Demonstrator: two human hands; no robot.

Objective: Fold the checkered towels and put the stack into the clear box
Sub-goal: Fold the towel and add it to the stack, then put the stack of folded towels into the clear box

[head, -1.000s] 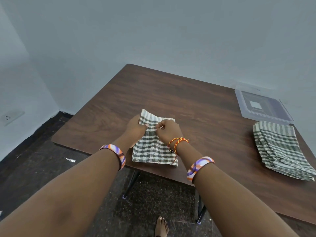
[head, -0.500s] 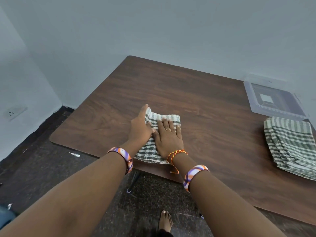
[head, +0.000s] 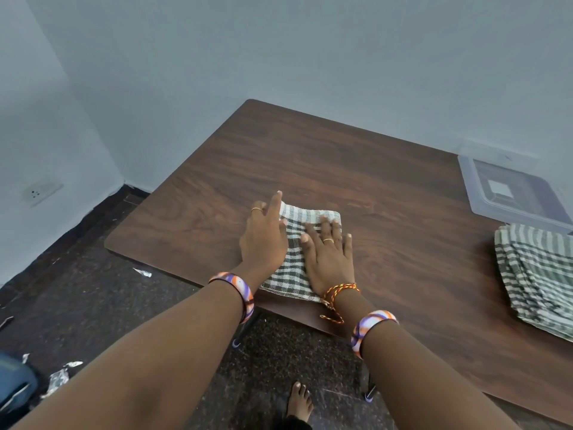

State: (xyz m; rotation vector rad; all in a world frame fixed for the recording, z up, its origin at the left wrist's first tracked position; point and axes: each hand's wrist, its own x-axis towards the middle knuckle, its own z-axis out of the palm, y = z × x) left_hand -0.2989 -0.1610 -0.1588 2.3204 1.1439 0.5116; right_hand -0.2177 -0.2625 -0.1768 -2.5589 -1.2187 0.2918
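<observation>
A folded green-and-white checkered towel point(head: 296, 243) lies near the front edge of the brown wooden table point(head: 356, 169). My left hand point(head: 263, 238) rests flat on its left side, fingers spread. My right hand point(head: 328, 259) presses flat on its right side, palm down. Neither hand grips anything. At the table's right edge sits a stack of folded checkered towels point(head: 539, 274). Behind that stack stands the clear box point(head: 514, 190), partly cut off by the frame edge.
Grey walls close in behind and to the left of the table. The floor is dark stone with foil scraps point(head: 59, 377) and a blue object point(head: 15, 383) at the lower left. My bare foot point(head: 299, 401) stands under the table's front edge.
My hands went from pinching the towel's top edge to lying flat on it. The towel is folded shorter, and the view has shifted slightly.
</observation>
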